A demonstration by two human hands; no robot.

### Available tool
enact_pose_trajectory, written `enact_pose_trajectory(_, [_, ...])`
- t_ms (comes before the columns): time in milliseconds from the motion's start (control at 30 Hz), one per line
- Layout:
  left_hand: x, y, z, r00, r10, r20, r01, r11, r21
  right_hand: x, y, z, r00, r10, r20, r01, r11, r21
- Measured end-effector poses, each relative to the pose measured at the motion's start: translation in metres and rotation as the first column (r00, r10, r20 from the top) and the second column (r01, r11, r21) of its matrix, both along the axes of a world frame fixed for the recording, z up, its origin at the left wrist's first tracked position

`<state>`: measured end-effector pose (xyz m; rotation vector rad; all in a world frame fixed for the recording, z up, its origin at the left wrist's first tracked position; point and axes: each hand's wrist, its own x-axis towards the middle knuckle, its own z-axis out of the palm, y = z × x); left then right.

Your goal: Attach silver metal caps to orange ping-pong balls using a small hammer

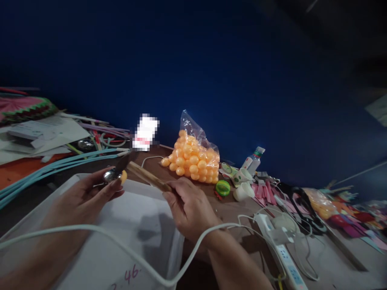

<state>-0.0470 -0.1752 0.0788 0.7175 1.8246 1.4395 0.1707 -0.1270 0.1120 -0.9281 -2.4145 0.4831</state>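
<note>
Orange ball (123, 176) sitting pinched in your left hand (90, 193), left of ball bag (193, 159). Your right hand (189, 207) gripping wooden-handled knife (142, 173), blade touching ball. Blade likely slipping off curved shell toward your fingers.

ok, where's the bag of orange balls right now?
Head view, centre: the bag of orange balls sits on the table against the blue wall, just beyond the right hand, left of the green ring.

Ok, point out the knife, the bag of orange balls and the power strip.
knife (148, 177), head view, on its wooden handle.
bag of orange balls (193, 159), head view, on the heap of balls.
power strip (287, 262), head view, on its white body.
</note>
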Motion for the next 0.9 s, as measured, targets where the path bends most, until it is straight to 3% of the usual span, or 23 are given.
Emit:
enact_pose_trajectory(233, [0.007, 0.001, 0.012, 0.995, -0.015, -0.098, 0.012, 0.999, -0.037, 0.001, 0.001, 0.0, 1.0, -0.019, -0.004, 0.019, 1.0, 0.002])
enact_pose_trajectory(533, [0.002, -0.001, 0.006, 0.975, -0.034, -0.22, 0.016, 0.996, -0.086, 0.002, 0.003, 0.0, 0.999, -0.034, -0.031, 0.035, 0.999, 0.025])
enact_pose_trajectory(900, [0.008, 0.004, 0.015, 0.994, -0.011, -0.112, 0.003, 0.997, -0.074, 0.001, 0.004, -0.002, 0.998, -0.052, -0.04, 0.054, 0.997, 0.052])
